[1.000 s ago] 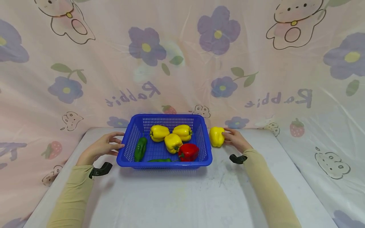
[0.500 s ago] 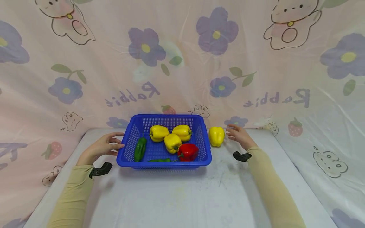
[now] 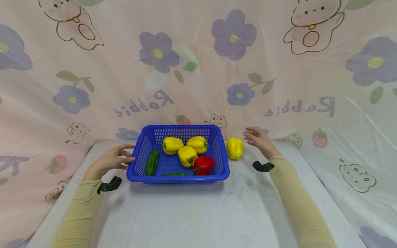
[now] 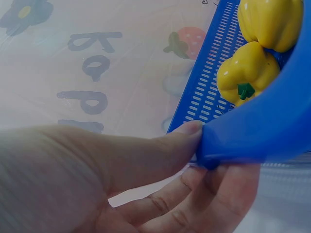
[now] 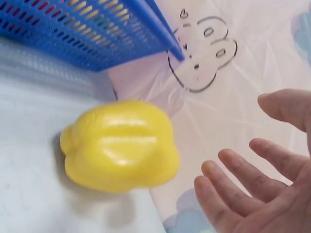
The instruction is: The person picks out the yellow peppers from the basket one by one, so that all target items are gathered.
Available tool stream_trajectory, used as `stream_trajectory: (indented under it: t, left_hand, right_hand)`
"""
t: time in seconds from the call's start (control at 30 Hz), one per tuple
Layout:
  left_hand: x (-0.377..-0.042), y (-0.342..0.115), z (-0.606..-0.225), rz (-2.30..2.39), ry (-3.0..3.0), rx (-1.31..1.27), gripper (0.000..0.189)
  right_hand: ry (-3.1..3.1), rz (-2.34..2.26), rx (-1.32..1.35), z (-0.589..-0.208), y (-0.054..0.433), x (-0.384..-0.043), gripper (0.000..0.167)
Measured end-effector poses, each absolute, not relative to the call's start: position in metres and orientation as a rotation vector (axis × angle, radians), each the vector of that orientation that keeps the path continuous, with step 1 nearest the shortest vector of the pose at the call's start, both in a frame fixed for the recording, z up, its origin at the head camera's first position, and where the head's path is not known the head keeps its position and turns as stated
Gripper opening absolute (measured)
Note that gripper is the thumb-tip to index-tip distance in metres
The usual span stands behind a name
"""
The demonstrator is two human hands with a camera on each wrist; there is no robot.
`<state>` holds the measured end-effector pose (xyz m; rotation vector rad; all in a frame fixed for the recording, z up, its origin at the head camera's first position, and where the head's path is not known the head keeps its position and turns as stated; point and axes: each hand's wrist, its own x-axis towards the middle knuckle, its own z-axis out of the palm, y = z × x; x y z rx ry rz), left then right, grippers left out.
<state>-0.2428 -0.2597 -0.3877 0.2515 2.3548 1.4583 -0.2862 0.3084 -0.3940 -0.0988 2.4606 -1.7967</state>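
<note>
On a white table (image 3: 192, 220) stands a blue rectangular plastic basket (image 3: 178, 178) with slotted walls, its rim pinched between thumb and fingers of the left hand (image 3: 113, 159); the right hand (image 3: 260, 142), fingers spread, hangs near a glossy, lobed yellow bell pepper (image 3: 234, 148) just right of the basket.

The person's right hand (image 3: 260, 142), whose fingers touched the right side of the rightmost yellow pepper (image 3: 234, 148) a second ago, has come away from it. The hand has moved right, then up, and its fingertips are now apart from the pepper.
</note>
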Motion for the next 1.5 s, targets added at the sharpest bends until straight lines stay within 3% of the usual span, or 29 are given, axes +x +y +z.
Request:
stream_trajectory:
  t: [1.5]
  left_hand:
    - [-0.245, -0.261, -0.386, 1.445, 2.354, 0.242, 0.067]
  right_hand:
    - [2.513, -1.66, -0.444, -0.359, 0.207, -0.293, 0.061]
